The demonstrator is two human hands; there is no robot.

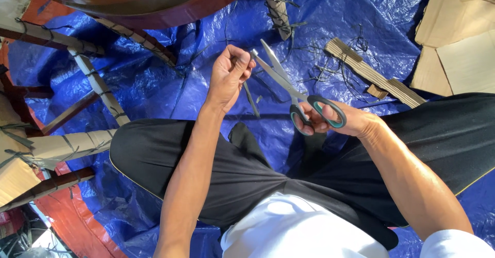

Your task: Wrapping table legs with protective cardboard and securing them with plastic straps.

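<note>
Sitting cross-legged on a crinkled blue plastic tarp [154, 88], a person works steel scissors w/ grey-and-teal loop handles [296, 90]: right hand [335, 121] has its grip closed through the loops, blades parted wide. Left hand [229, 75], grip pinched shut on a thin dark strip [251, 99], holds it just beside the blades. Cardboard-wrapped wooden furniture legs [98, 82] stand nearby

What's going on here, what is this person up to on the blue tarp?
A person sits cross-legged on a blue tarp. The right hand holds open scissors by their grey-green handles, blades pointing at the left hand, which pinches a thin dark strip hanging down. Cut strips litter the tarp. Wooden furniture legs wrapped in cardboard stand to the left, and flat cardboard lies at the upper right.
</note>
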